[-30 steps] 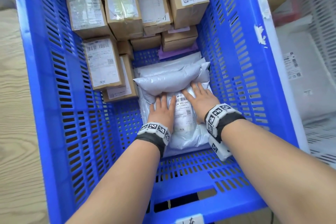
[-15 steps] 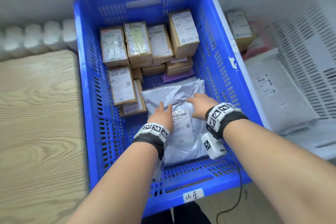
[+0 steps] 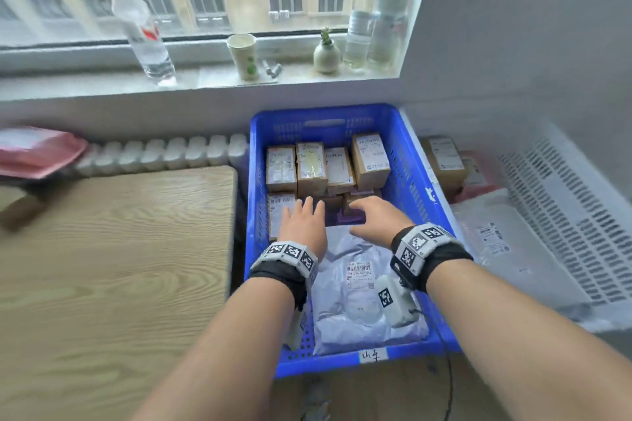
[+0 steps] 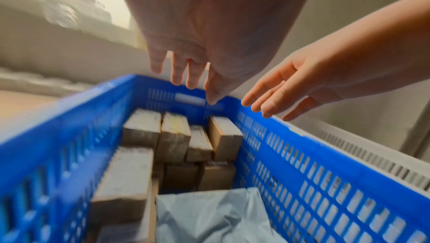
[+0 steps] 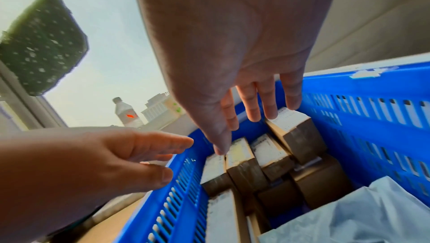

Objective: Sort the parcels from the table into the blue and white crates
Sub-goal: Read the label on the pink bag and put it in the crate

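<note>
Parcels fill the blue crate (image 3: 260,181): I see brown cardboard boxes (image 3: 370,161) packed in rows at its far end, and a grey plastic mailer bag (image 3: 355,311) lying flat on the near part of the bottom, its printed label facing up. One more box with a label (image 3: 278,212) lies along the left wall, beside the bag.

My left hand (image 3: 302,225) is above the crate with the fingers straight and a little spread, palm down; it holds nothing. In the left wrist view the fingers (image 4: 179,74) hang free in the air, over the far rim. My right hand (image 3: 374,220) is just beside it, also relaxed and empty, fingers loosely extended toward the boxes. In the right wrist view I cannot tell if its fingertips (image 5: 270,107) touch the top of the tallest box or only float above it.

To the right stands the white crate (image 3: 561,215), touching the blue one; it holds a large grey bag (image 3: 506,243) and a cardboard box (image 3: 443,161) at the far end. To the left is the wooden table (image 3: 113,267). On the window sill (image 3: 85,82) stand water bottles (image 3: 145,27), a paper cup (image 3: 242,56) and a small plant pot (image 3: 326,56).
</note>
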{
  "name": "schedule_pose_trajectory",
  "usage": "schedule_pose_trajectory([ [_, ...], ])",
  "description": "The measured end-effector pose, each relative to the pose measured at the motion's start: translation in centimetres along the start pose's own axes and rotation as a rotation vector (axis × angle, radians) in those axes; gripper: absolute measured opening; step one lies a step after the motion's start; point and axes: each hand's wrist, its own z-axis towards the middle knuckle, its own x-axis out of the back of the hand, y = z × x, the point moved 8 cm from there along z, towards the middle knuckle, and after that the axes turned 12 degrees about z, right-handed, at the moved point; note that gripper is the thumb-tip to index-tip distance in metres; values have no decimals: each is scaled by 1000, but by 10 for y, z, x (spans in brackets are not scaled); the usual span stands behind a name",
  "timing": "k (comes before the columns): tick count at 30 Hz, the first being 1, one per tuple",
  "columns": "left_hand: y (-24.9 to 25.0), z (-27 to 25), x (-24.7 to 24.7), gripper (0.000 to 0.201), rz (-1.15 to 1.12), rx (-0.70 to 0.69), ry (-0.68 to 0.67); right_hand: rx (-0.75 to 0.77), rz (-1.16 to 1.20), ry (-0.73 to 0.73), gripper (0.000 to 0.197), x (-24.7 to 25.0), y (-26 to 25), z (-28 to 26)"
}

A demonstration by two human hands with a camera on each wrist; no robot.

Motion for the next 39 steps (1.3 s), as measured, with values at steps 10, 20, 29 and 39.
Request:
schedule_pose_trajectory([
  [10,-63,-103,51,63,-50,253,193,229,-38,79,58,19,-97,-76],
  [20,-132,-195,34,62,-117,422,233,402,-89,80,56,-16,-193,-132],
  [29,-252,-294,-4,64,-169,571,257,526,-81,59,55,-97,-324,-161],
  [39,-406,-411,-78,59,-170,625,191,540,-17,43,52,-237,-465,-187],
])
